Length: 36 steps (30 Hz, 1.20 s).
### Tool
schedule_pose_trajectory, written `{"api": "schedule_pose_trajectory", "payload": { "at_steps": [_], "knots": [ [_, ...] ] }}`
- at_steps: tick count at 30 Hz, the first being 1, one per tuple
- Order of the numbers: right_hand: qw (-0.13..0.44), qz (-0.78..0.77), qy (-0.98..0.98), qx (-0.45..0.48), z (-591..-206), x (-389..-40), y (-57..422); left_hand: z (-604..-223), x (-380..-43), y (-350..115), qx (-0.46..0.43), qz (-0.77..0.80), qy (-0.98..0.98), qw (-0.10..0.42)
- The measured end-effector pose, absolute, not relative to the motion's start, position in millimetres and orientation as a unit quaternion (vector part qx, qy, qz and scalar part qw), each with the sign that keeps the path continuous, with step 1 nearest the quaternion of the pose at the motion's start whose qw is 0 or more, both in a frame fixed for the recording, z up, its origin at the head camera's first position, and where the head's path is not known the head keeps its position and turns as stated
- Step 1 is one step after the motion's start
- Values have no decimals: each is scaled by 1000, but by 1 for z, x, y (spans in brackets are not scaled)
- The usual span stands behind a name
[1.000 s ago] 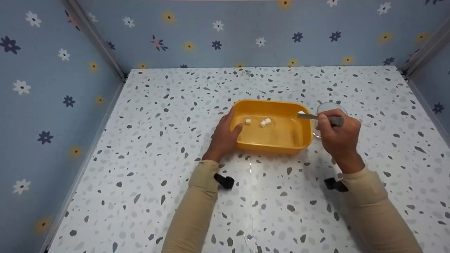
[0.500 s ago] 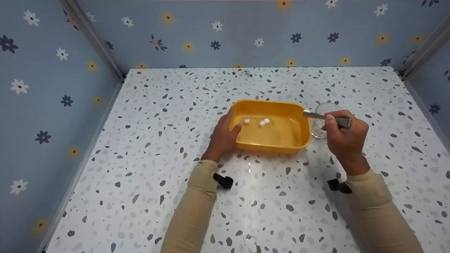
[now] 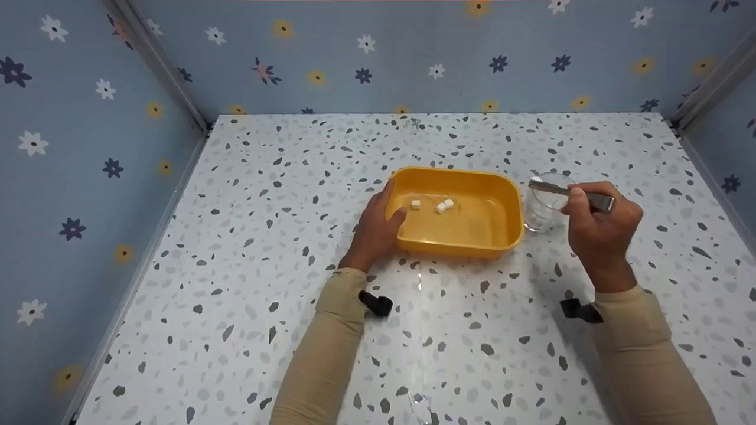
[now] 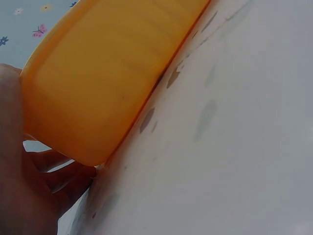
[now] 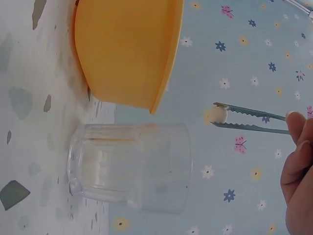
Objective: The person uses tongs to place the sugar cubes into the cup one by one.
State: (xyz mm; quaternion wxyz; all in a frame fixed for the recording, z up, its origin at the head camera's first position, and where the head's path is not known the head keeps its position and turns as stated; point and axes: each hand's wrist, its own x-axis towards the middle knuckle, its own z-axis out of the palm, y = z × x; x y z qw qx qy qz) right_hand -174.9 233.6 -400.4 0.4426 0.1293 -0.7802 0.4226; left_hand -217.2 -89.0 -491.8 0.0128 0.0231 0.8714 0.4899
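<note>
My left hand (image 3: pixel 375 227) grips the left end of a yellow plastic tub (image 3: pixel 481 233), thumb over the rim and fingers against the outer wall. Inside lie three small white cubes: a lone cube (image 3: pixel 416 204) at the left and a pair near the middle. Metal tongs (image 3: pixel 552 188) with toothed edges are pinched in my right hand (image 3: pixel 605 230). Their tips hold another white cube (image 5: pixel 217 115), raised above the mouth of a clear glass (image 5: pixel 161 171). The glass stands upright right beside the tub's right end, with something whitish showing low inside.
A white speckled table (image 3: pixel 248 330) carries everything. Blue flowered panels (image 3: pixel 401 53) rise behind it and at both sides. Both forearms wear beige sleeves (image 3: pixel 331 330) with black camera mounts (image 3: pixel 378 304) at the wrists.
My right hand has moved right with the tongs and the cube, from over the tub's right end to above the glass. The left hand and the tub have stayed put.
</note>
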Motion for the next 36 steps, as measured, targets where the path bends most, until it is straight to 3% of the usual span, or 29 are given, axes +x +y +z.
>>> {"api": "schedule_pose_trajectory", "payload": {
  "at_steps": [19,36],
  "knots": [
    [469,394,-783,108,-424,-194,253,-495,-216,-91,32,494,869,2],
    [432,364,-821,89,-448,-201,263,-490,-215,-88,18,485,874,15]
  ]
}}
